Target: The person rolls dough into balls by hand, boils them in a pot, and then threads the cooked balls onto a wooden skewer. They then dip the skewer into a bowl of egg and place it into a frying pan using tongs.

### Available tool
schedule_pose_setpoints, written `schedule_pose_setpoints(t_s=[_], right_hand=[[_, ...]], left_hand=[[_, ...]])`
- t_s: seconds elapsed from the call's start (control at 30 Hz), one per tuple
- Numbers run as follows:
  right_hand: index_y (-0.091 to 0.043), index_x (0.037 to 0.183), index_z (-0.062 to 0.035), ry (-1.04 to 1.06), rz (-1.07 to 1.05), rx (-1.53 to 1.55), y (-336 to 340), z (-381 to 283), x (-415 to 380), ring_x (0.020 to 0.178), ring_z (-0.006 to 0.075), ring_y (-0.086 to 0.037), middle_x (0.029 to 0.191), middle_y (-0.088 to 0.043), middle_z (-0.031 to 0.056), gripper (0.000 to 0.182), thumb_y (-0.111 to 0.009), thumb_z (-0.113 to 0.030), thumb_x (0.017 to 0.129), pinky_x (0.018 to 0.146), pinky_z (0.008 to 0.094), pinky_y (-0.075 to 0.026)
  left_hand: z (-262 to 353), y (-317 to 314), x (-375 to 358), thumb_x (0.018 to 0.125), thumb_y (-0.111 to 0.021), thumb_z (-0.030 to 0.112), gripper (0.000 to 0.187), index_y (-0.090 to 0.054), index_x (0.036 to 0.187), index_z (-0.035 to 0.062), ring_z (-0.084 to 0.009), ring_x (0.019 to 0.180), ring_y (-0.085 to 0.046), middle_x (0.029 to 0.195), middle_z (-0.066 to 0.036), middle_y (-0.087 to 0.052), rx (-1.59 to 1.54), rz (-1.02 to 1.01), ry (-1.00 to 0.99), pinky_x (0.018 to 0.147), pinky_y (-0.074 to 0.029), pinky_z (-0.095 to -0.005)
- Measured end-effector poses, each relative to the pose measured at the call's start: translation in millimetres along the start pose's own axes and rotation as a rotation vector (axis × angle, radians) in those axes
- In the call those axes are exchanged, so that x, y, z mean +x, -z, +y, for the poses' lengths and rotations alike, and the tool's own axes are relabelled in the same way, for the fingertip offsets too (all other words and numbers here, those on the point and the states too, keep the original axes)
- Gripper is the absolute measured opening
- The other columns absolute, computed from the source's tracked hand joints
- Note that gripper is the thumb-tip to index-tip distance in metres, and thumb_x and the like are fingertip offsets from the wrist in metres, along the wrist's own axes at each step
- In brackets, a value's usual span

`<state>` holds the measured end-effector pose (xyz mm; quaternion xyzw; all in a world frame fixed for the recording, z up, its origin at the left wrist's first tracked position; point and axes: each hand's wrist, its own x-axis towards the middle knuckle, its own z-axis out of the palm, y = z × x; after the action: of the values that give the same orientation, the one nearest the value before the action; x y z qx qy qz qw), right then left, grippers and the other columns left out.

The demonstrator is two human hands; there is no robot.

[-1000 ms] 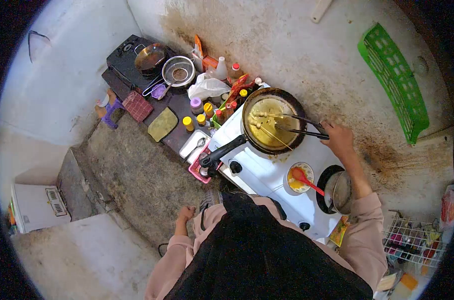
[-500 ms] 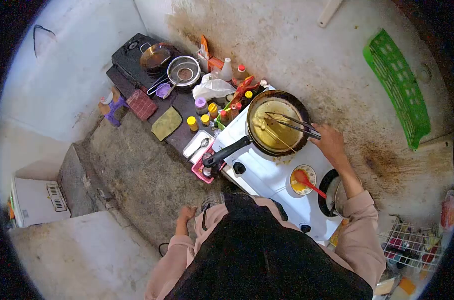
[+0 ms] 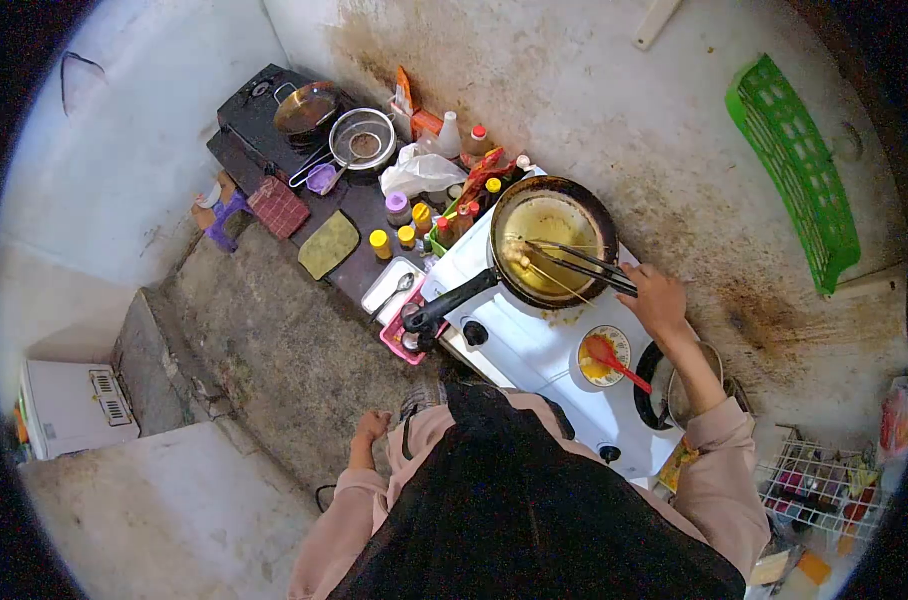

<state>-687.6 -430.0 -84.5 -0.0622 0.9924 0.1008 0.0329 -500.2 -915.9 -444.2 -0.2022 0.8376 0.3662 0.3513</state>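
Observation:
My right hand is closed around black tongs, their tips reaching into the frying pan. Inside the pan is yellowish oil, and skewered food lies in it by the tong tips. A thin stick runs from the food to the pan's near right rim. Low at my side hangs my left hand, loosely open and apparently holding nothing. Right of the pan, a patterned bowl contains an orange-yellow mixture and a red spoon.
The pan sits on a white stove, its black handle pointing left. Another pan is by my right forearm. Bottles and yellow-lidded jars crowd the dark counter, with a strainer farther back. A green rack hangs on the wall.
The tongs and skewered food have shifted slightly lower within the pan. My right hand has moved slightly down with them, and the whole view has drifted a little. My left hand stays at my side.

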Motion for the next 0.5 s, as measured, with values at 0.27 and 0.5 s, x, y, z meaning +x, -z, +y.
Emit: schedule_pose_setpoints(t_s=[0.27,0.5], right_hand=[[-0.052,0.112,-0.0199,-0.022,-0.042,-0.021,15,-3,-7,0.075,0.0238,-0.059,0.087,-0.055,0.0050,0.051,-0.066,-0.037,0.066,0.063,0.0357,-0.049],[-0.053,0.110,-0.0182,0.007,-0.080,-0.042,21,-4,-6,0.076,0.0243,-0.059,0.086,-0.056,0.0056,0.050,-0.067,-0.036,0.065,0.063,0.0367,-0.048]], left_hand=[[10,6,-7,0.073,-0.051,0.039,0.038,-0.062,0.069,0.0028,-0.0280,0.070,-0.061,0.067,-0.013,-0.062,0.044,-0.005,0.027,0.067,-0.045,-0.0372],[7,7,-8,0.074,-0.050,0.037,0.035,-0.062,0.068,0.0049,-0.0269,0.069,-0.061,0.065,-0.012,-0.062,0.114,-0.024,-0.056,0.067,-0.045,-0.0371]])
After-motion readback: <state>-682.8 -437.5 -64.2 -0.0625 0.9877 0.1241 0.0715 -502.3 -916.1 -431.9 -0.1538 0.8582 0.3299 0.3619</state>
